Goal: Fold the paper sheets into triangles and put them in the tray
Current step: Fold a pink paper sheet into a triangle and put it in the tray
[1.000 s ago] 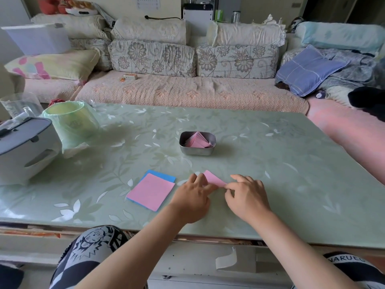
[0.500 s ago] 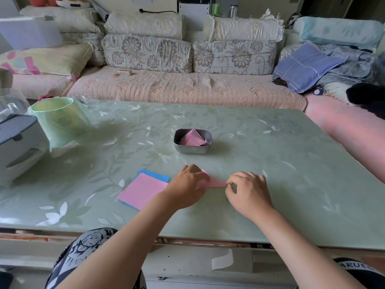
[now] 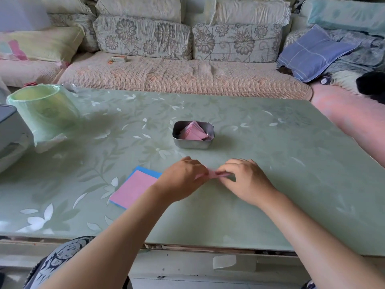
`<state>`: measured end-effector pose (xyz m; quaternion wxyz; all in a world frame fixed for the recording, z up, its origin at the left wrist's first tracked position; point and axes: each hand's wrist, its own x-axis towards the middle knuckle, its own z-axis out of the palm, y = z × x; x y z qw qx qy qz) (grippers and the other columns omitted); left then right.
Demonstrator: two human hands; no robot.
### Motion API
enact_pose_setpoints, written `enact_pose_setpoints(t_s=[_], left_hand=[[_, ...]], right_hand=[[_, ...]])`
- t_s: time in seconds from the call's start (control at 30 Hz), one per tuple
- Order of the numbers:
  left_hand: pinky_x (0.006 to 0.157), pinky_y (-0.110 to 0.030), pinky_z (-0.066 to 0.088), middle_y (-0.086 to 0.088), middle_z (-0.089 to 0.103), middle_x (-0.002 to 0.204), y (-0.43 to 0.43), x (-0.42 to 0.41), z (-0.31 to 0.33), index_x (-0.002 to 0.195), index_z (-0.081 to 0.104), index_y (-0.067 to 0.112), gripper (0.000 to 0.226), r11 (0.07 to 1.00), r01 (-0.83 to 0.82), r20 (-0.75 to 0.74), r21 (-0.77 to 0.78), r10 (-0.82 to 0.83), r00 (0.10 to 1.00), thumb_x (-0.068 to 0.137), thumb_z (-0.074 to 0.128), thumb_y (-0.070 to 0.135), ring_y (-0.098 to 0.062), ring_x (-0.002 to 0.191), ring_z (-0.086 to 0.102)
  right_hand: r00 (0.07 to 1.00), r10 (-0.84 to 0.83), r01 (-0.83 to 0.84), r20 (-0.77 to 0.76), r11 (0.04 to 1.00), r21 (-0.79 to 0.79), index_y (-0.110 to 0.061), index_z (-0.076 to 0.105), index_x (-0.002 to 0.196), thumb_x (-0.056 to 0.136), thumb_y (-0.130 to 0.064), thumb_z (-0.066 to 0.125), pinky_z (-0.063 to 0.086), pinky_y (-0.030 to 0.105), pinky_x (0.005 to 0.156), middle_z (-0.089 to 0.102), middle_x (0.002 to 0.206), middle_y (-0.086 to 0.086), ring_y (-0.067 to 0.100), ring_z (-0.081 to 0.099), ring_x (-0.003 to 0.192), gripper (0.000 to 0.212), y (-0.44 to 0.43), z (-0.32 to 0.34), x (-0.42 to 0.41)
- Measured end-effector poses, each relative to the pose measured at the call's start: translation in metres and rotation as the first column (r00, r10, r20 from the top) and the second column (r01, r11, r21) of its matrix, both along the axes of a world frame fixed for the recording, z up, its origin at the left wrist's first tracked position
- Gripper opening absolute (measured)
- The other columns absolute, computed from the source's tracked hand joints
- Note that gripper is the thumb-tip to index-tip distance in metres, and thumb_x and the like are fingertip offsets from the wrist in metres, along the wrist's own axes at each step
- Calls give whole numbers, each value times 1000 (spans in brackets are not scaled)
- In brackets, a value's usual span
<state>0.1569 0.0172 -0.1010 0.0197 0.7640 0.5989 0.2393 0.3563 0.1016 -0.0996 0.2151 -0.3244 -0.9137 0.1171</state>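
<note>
At a green, leaf-patterned table [image 3: 270, 163], your left hand [image 3: 183, 178] and right hand [image 3: 243, 180] meet over a small pink sheet [image 3: 213, 174], near the middle of the table's near half. Both hands have their fingers curled in, and each pinches one end of the sheet; only a narrow pink strip shows between them. Whether the sheet lies flat on the table or is lifted just off it cannot be told.

Just beyond your hands, toward the sofa [image 3: 177, 74], stands a small metal tray [image 3: 192, 143], apart from both hands. Folded pink triangles [image 3: 194, 132] lie stacked inside it, one point rising above the rim.

To the left of your left wrist lies a stack of flat sheets [image 3: 133, 188], pink on top, with a blue sheet [image 3: 148, 172] showing along its far edge. The stack lies on the table, close beside your left forearm.

At the table's far left stands a pale green bin [image 3: 43, 111], next to a white machine [image 3: 10, 132] cut off by the frame. A blue pillow [image 3: 312, 53] lies on the sofa at right.
</note>
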Motion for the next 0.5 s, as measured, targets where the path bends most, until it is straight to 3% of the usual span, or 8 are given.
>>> enact_pose_setpoints(t_s=[0.13, 0.27, 0.5], left_hand=[[73, -30, 47, 12, 70, 96, -4, 0, 6, 112, 69, 32, 28, 993, -118, 28, 12, 118, 993, 91, 62, 49, -14, 93, 58], [64, -32, 46, 4, 67, 76, -4, 1, 17, 97, 74, 32, 13, 978, -198, 89, 59, 193, 977, 92, 63, 36, -19, 79, 60], [60, -28, 44, 10, 74, 83, -8, -2, 21, 94, 76, 35, 15, 981, -192, 136, -6, 191, 972, 93, 61, 36, -15, 75, 62]], right_hand=[[991, 0, -8, -135, 999, -54, -23, 79, 89, 87, -19, 74, 52, 40, 77, 70, 88, -12, 12, 65, 78, 6, 3, 3, -4], [974, -12, -11, -225, 995, -99, -25, 76, 85, 85, -13, 74, 54, 35, 75, 68, 84, -14, 5, 63, 75, 12, 4, 8, -6], [952, 9, -46, -306, 992, -114, -26, 76, 84, 82, -21, 74, 51, 25, 75, 70, 79, -21, 0, 66, 77, 5, -10, 14, -14]])
